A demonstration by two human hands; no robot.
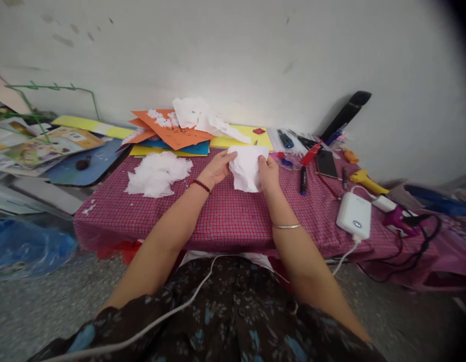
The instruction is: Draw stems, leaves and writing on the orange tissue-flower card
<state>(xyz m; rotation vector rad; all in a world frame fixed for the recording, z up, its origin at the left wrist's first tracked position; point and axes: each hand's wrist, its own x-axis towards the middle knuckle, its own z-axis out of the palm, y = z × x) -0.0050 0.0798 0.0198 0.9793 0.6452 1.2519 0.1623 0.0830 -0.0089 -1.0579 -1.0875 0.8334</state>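
Between my hands, above the checkered tablecloth, I hold a white sheet of thin paper with an uneven lower edge. My left hand pinches its upper left corner between thumb and fingers. At the right side of the sheet, my right hand grips with the thumb in front and the fingers mostly hidden behind. To the left lies a loose heap of crumpled white paper. Behind my hands, another crumpled white paper piece rests on orange sheets and yellow sheets.
A marker, a red-capped item, a dark phone and a stapler lie to the right. Nearer the front right edge sit a white power bank with a cable and a purple power socket. Books lie far left.
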